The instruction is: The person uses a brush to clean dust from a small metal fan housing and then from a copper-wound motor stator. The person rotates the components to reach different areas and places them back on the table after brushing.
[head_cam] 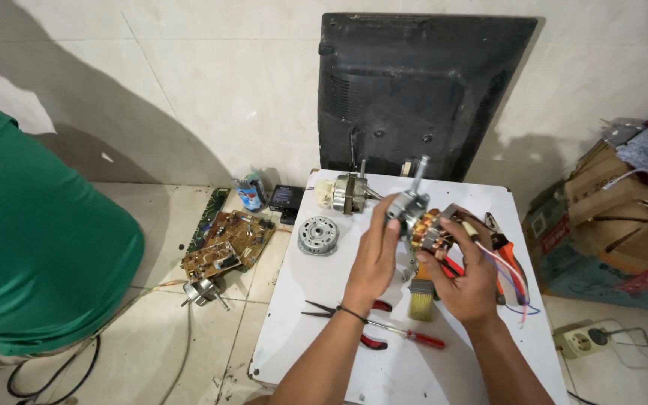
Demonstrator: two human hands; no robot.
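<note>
Both my hands hold a small electric motor [423, 222] with copper windings and a grey metal housing above the white table [324, 330]. My left hand [375, 259] grips the grey housing side, and a steel shaft sticks up from it. My right hand [468, 271] cups the winding side, where red, blue and white wires [510, 279] trail off to the right. Under my hands lies a paintbrush [421, 300] with pale bristles.
On the table lie a second motor [346, 193], a round grey end cap [318, 235], red-handled pliers [354, 319], a red screwdriver [414, 336] and orange-handled pliers [505, 253]. A black monitor back [414, 90] leans on the wall. Circuit boards [226, 244] lie on the floor; a person in green [31, 247] is left; boxes [609, 225] right.
</note>
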